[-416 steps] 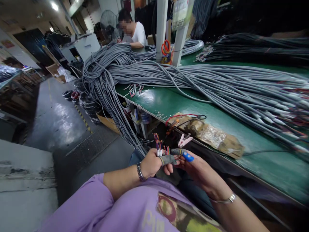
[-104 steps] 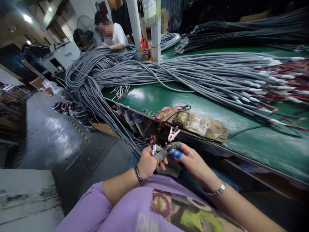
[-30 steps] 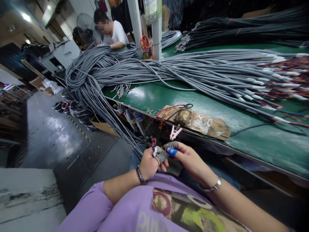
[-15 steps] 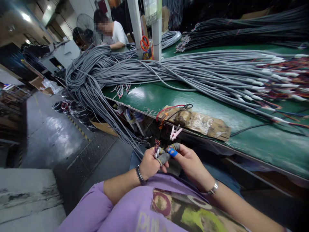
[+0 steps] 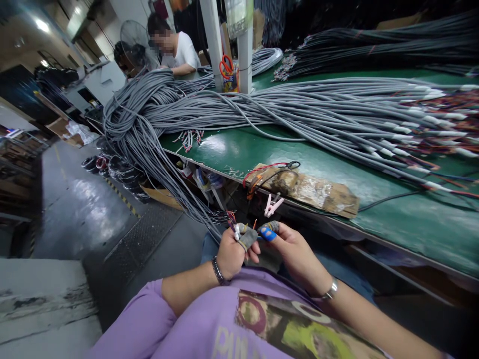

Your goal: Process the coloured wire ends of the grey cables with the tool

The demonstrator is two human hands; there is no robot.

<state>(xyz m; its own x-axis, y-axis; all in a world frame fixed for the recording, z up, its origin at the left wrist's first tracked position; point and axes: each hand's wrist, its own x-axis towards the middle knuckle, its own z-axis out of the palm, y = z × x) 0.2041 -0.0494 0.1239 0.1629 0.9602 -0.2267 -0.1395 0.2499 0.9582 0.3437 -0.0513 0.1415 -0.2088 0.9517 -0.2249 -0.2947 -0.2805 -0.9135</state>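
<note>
My left hand [image 5: 231,252] is closed around the stripped end of a grey cable, and thin coloured wires [image 5: 232,222] stick up above its fist. Grey cots cover its fingertips. My right hand [image 5: 292,248] pinches one of those thin wires just to the right, with a blue cot on the thumb and a grey one on the forefinger. Both hands hover in front of my lap, below the edge of the green bench [image 5: 258,154]. A pink clip [image 5: 273,205] hangs at the bench edge just above my fingers.
A large bundle of grey cables [image 5: 284,112] lies across the bench and spills over its left end toward the floor. A taped cardboard pad [image 5: 318,192] with red and black leads sits near the edge. Orange scissors [image 5: 225,65] hang on a white post. Another person [image 5: 175,47] works at the far end.
The coloured wire ends in my left hand have tilted and shifted a little to the left. My right fingers stay pinched close beside them. The view has barely moved.
</note>
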